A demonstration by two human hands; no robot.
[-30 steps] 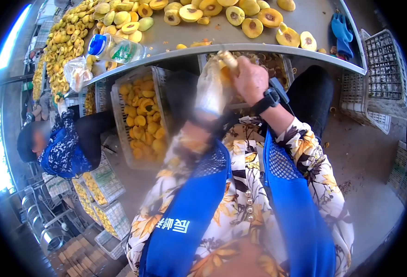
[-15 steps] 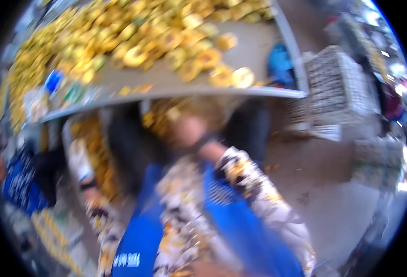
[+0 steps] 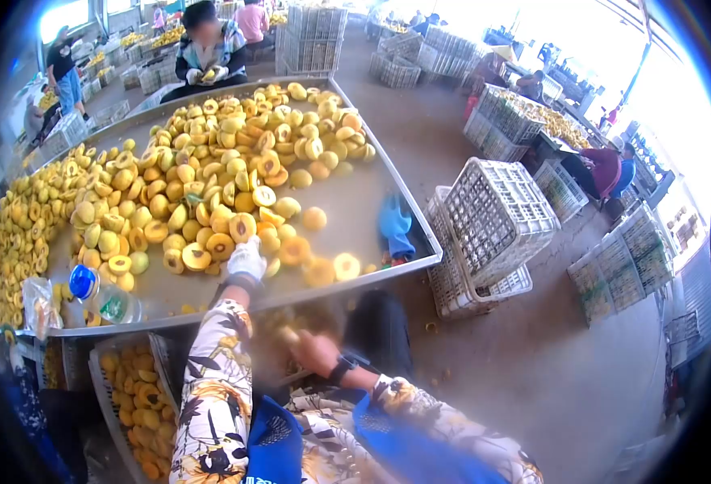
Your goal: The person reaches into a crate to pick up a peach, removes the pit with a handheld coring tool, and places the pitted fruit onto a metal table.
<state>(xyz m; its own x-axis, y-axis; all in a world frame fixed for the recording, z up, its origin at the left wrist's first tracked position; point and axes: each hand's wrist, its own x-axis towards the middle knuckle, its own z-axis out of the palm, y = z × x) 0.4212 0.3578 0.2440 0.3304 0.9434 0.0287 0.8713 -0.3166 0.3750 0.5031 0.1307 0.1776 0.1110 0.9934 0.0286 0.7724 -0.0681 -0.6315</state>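
My left hand, in a white glove, reaches over the near edge of the metal table. Its fingers stretch forward against the heap of halved yellow peaches, touching or just beside a peach half with a dark hollow; no firm grip shows. Below the table edge, my bare right hand, with a dark band at its wrist, is closed. Something small and pale pokes out at its fingertips, too blurred to name. Under that hand, the container by my legs is smeared by motion.
A blue-capped bottle and a plastic bag lie at the table's near left. A blue glove lies at its right corner. A crate of peach pieces stands lower left; white crates stand right. Another person sits across.
My left hand has risen from beside the lower-left crate onto the peach heap. The right hand stays low below the table edge. The view has tilted up, showing more of the hall.
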